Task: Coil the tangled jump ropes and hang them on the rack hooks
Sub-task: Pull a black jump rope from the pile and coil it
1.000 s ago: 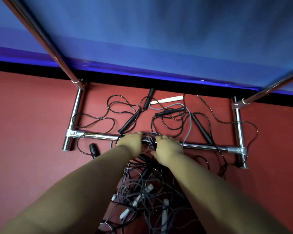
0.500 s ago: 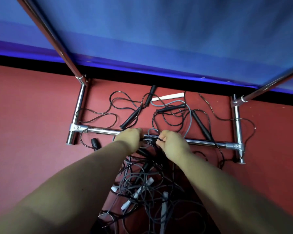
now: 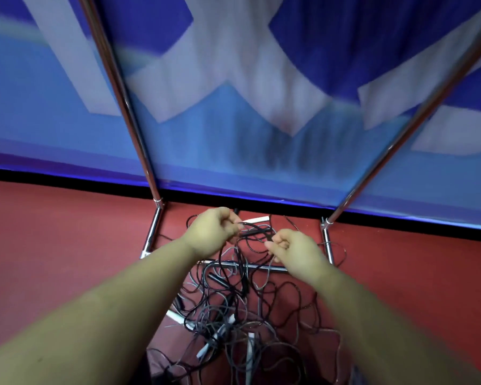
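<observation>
While ropes (image 3: 228, 309) dangle tangled — both hands (image 3: 250, 240) pinch cord.

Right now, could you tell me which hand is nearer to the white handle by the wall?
Left. The left hand is just left of the white handle, nearly touching; the right hand sits lower and to its right.

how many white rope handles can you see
4: one white handle on the floor beyond the left hand, three in the tangle below the hands. More may be hidden in the ropes.
</observation>
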A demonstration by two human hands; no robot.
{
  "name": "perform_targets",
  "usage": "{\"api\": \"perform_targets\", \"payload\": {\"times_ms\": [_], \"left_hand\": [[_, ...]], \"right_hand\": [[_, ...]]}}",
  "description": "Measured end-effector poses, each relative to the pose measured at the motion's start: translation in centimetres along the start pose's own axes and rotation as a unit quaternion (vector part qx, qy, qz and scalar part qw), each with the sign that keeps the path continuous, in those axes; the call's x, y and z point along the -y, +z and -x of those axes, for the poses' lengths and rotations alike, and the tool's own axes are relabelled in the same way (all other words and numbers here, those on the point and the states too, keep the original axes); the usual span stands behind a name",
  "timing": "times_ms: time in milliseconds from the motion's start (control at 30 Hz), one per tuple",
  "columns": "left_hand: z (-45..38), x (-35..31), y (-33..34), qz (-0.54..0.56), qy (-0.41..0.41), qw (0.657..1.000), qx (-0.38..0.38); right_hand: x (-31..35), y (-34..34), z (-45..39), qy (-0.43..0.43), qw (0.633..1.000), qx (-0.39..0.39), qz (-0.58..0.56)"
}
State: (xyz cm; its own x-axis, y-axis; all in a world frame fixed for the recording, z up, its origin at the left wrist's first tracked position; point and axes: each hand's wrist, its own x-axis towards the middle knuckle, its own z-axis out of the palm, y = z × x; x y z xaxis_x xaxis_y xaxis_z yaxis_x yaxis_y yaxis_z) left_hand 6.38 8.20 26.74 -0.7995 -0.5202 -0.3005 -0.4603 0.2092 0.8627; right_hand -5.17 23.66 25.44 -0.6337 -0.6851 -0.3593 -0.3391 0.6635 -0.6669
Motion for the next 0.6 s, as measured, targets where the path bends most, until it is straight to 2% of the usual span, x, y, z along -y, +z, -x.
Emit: {"api": "perform_targets", "payload": {"times_ms": [67, 200, 333, 433, 600], "left_hand": [[3.3, -2.6, -0.1, 0.073, 0.013, 0.997, -0.015], [9.7, -6.6, 0.0, 0.188, 0.038, 0.979, -0.074], [15.8, -8.8, 0.6, 0.277, 0.048, 0.953, -0.113], [20.4, -10.2, 1.5, 0.334, 0.064, 0.934, -0.11], [26.6, -12.1, 1.5, 0.375, 0.078, 0.914, -0.132]], "right_hand": [[1.5, -0.9, 3.1, -0.016, 1.0, 0.004, -0.022], [4.7, -2.7, 9.1, -0.056, 0.988, -0.021, -0.142], [6.1, -2.3, 14.7, -0.068, 0.971, 0.052, -0.222], [6.9, -1.5, 18.7, -0.079, 0.963, 0.067, -0.248], [8.2, 0.3, 24.9, -0.105, 0.969, 0.069, -0.214]]}}
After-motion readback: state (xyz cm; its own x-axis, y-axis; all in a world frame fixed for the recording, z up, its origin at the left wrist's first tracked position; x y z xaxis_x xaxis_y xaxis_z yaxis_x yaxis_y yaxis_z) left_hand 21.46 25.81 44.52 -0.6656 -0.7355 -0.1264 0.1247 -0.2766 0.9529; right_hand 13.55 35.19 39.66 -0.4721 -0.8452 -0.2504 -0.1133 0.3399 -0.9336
